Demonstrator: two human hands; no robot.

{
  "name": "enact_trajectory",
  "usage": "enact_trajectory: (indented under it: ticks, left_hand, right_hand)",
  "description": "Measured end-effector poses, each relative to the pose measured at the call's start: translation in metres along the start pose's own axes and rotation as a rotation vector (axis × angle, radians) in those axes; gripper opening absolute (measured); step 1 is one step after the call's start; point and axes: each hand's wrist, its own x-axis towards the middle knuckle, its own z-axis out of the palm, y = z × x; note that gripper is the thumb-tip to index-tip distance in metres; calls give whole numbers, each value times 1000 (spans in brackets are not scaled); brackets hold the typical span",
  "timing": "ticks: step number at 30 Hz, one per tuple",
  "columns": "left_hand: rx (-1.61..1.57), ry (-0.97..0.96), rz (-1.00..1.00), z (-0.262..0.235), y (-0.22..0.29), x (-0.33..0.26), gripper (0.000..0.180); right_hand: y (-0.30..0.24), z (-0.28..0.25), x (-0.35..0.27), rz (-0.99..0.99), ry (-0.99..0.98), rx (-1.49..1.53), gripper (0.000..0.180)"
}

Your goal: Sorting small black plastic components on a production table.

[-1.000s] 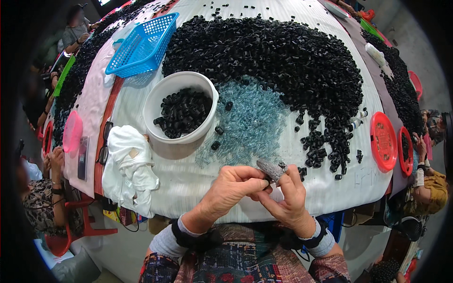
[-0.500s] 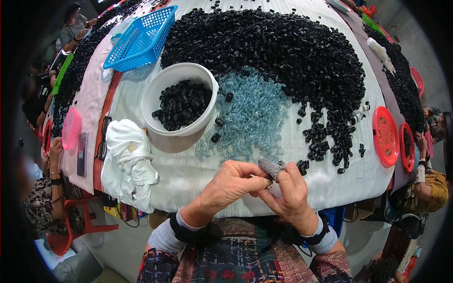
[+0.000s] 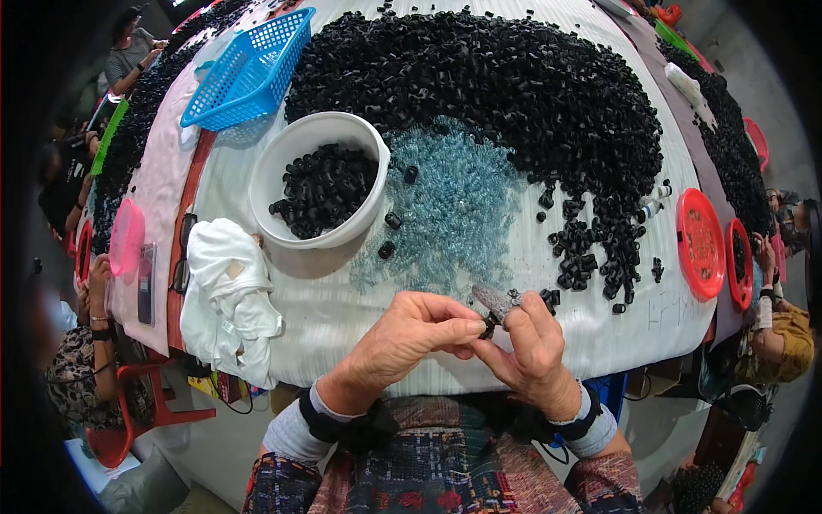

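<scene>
My left hand (image 3: 409, 338) pinches with thumb and index finger at a small black plastic part (image 3: 489, 325), of which only a little shows. Its other side is held by my right hand (image 3: 533, 347), with fingers curled in. A grey fabric finger cover (image 3: 491, 300) sticks out from the right hand, apparently on a finger. Just beyond both hands spreads a heap of tiny clear bluish pieces (image 3: 454, 206), which look like small springs. Behind it and to the right lies a large pile of black plastic parts (image 3: 488, 77).
A white tub (image 3: 383, 184) holding black parts stands left of the bluish heap. Behind it is a blue slotted basket (image 3: 278, 81). White cloth (image 3: 227, 291) lies at the table's left edge, and a red lid or tray (image 3: 699, 244) at the right. People work at both sides.
My hands stay together in nearly the same place. The right fingers have shifted slightly, and the black part between the fingertips shows more. The whole view has moved a little.
</scene>
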Motion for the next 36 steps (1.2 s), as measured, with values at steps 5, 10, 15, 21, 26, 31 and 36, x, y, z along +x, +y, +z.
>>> enact_trajectory:
  ticks: [5,10,15,21,26,31,36]
  left_hand:
    - [39,-13,24,4,-1,2,14]
    - [83,-21,102,5,-1,2,18]
    - [98,-42,95,9,7,-2,21]
    - [205,-24,44,10,10,0,20]
    - [228,-12,136,1,-4,12,20]
    - [225,46,89,4,-7,18,20]
    - [12,25,32,-8,-10,21,20]
  right_hand:
    - [2,1,3,-22,20,13,37]
    - [-2,-5,9,11,-18,113,29]
    - [-1,-14,5,238,-37,365,31]
    - [0,-6,6,446,27,586,27]
    - [2,-7,10,364,-28,371,15]
    - [4,3,16,509,-4,353,13]
    - [35,-15,9,478,-12,8,13]
